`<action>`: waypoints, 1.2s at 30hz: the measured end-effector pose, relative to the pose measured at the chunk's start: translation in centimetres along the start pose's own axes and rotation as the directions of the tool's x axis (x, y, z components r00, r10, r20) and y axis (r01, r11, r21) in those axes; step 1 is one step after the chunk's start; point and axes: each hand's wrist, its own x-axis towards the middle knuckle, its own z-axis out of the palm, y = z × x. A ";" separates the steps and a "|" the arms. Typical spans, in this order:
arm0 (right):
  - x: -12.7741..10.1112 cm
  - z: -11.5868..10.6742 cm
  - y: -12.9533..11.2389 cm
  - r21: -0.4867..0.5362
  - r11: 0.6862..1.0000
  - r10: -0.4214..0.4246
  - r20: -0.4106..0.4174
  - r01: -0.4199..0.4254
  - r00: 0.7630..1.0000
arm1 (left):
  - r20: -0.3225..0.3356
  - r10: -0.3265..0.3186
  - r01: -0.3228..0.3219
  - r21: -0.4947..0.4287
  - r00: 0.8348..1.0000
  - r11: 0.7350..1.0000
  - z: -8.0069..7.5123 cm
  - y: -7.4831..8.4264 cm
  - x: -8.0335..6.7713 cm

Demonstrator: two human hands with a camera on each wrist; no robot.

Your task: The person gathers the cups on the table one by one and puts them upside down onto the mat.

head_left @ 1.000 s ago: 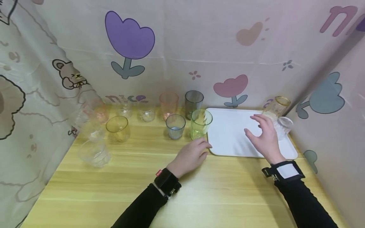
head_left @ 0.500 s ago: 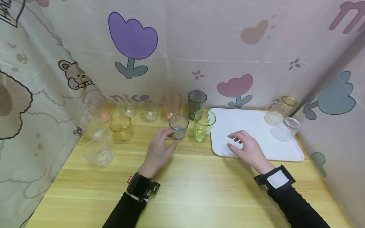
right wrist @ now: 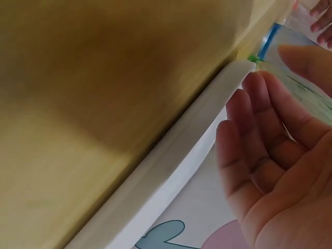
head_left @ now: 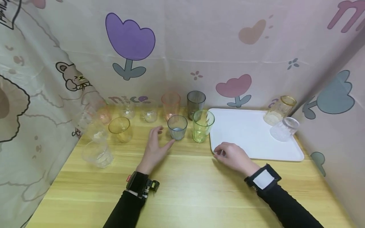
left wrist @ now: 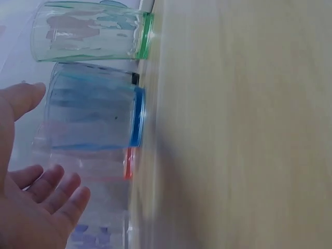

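Blue glass (left wrist: 93, 111) fills the wrist view beside the spread, empty left hand (left wrist: 31, 202); overhead shows a gap.

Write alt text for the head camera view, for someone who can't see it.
A person's open left hand reaches toward a blue cup on a wooden table; the right hand rests at a white tray's near corner. More cups line the back.
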 end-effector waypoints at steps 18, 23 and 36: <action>0.0 0.7 -0.3 -0.058 0.998 0.007 -0.020 -0.008 1.000 | -0.019 -0.105 0.103 -0.094 0.994 0.990 3.3 -0.1 3.1; 0.1 0.8 -0.5 -0.065 0.998 0.017 -0.017 -0.018 1.000 | -0.032 -0.113 0.109 -0.104 0.993 0.989 3.7 -0.2 3.4; 0.3 0.9 -0.2 -0.074 0.997 0.024 -0.024 -0.026 0.999 | -0.017 -0.140 0.137 -0.133 0.990 0.982 3.9 0.2 3.6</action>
